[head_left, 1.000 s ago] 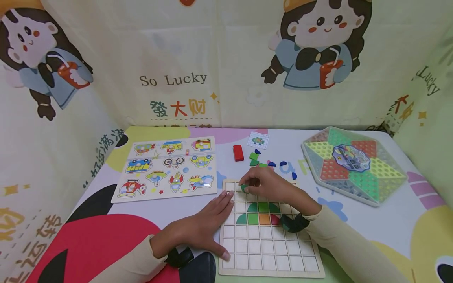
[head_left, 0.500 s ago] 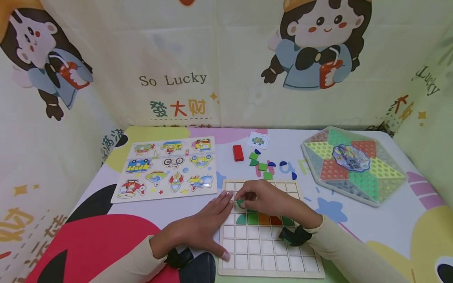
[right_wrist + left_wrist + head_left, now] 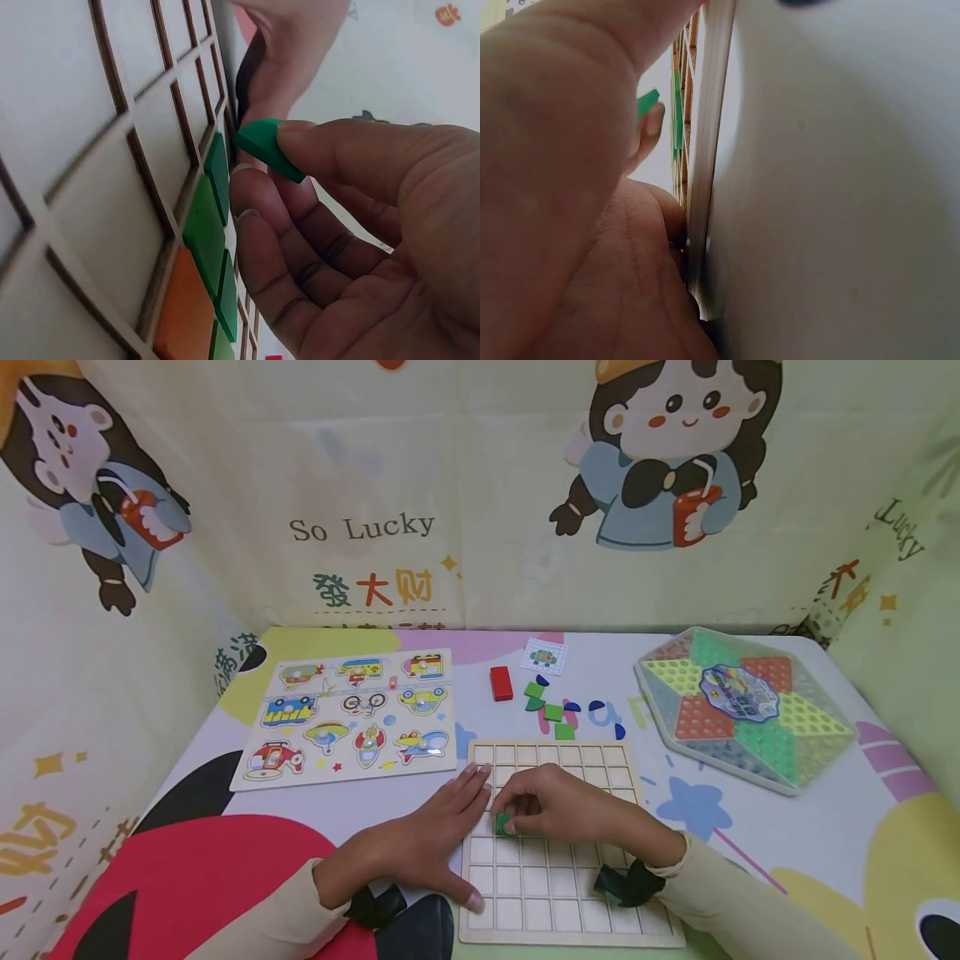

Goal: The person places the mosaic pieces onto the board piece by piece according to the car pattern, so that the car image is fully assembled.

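My right hand (image 3: 566,810) is over the left part of a wooden grid board (image 3: 570,937). Thumb and fingers pinch a small green tile with a curved edge (image 3: 266,144), which the right wrist view shows held apart from the board. Set in the grid cells are a green tile (image 3: 202,232), an orange tile (image 3: 185,307) and a darker green tile (image 3: 217,176); in the head view the right hand hides most of them. My left hand (image 3: 416,847) rests along the board's left edge, fingers extended and thumb spread at the lower left.
Loose green tiles (image 3: 552,712) and dark blue half-round tiles (image 3: 596,706) lie behind the board. Further back are a red block (image 3: 501,683) and a pattern card (image 3: 543,657). A vehicle puzzle (image 3: 375,768) stands left, a hexagonal bead-board box (image 3: 738,693) right.
My right hand has come down the board towards me with the green tile, from the upper left cells to the row of placed tiles. The left hand has stayed at the edge.
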Demonstrator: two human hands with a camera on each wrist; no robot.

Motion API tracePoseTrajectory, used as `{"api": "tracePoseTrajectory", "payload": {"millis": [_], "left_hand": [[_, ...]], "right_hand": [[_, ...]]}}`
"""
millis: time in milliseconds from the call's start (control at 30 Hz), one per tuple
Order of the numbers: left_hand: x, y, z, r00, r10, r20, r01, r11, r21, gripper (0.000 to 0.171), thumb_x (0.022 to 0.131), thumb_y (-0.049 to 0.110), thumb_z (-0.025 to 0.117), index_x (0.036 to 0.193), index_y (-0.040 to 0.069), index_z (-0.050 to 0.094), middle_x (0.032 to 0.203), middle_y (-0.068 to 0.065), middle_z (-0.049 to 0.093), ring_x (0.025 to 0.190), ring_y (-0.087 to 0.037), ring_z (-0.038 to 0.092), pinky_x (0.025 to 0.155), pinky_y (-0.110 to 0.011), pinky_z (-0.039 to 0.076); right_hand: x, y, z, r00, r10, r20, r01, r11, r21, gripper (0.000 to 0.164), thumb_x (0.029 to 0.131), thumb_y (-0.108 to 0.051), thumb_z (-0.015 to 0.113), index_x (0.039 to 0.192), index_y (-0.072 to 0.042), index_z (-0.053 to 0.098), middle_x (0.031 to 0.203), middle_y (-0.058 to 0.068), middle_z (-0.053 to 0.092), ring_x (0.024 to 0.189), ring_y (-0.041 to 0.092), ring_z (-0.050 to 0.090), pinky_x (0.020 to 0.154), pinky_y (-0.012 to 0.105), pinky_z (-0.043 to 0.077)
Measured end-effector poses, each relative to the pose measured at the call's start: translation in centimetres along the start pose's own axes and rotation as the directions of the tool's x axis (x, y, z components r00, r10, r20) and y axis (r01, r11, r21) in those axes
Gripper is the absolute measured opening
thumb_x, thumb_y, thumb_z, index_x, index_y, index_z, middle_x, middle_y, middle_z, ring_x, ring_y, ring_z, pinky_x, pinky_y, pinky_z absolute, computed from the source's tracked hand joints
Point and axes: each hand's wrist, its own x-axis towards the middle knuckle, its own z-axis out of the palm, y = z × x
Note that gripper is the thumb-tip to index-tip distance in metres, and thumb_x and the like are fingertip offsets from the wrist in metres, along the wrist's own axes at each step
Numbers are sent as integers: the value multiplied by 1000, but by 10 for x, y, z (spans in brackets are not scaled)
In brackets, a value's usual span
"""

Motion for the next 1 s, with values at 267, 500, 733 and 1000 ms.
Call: {"api": "tracePoseTrajectory", "payload": {"millis": [267, 500, 733, 1000], "left_hand": [[0, 0, 1, 1000, 2, -1, -2, 1000, 13, 122, 73, 68, 71, 156, 5, 8, 162, -3, -11, 146, -20, -17, 117, -47, 3], [-1, 0, 0, 1000, 7, -1, -7, 1000, 29, 122, 73, 68, 71, 156, 5, 7, 162, -4, -11, 145, -20, -17, 117, -47, 4], [0, -1, 2, 1000, 15, -10, -15, 999, 31, 123, 73, 69, 70, 156, 4, 7, 162, -4, -12, 146, -21, -17, 116, -49, 4], [-1, 1, 0, 1000, 3, 0, -3, 1000, 28, 122, 73, 68, 71, 156, 4, 8, 162, -4, -12, 145, -21, -18, 116, -48, 2]], "right_hand": [[-6, -7, 10, 998, 44, 53, -45, 999, 28, 15, 86, -2, 73, 93, -15, 72, 80, -11, 65, 72, 3, 58, 69, 23, 52], [-6, -6, 15, 999, 12, 47, -8, 996, -84, 13, 87, -5, 72, 92, -17, 72, 79, -16, 62, 68, 0, 54, 64, 21, 50], [-8, -5, 15, 1000, 5, 30, 0, 985, -174, 12, 87, -7, 73, 94, -17, 72, 81, -18, 58, 72, 1, 53, 66, 20, 48], [-8, -7, 14, 1000, 1, 16, 2, 976, -216, 13, 86, -8, 75, 95, -16, 73, 83, -16, 56, 74, 3, 52, 67, 21, 47]]}}
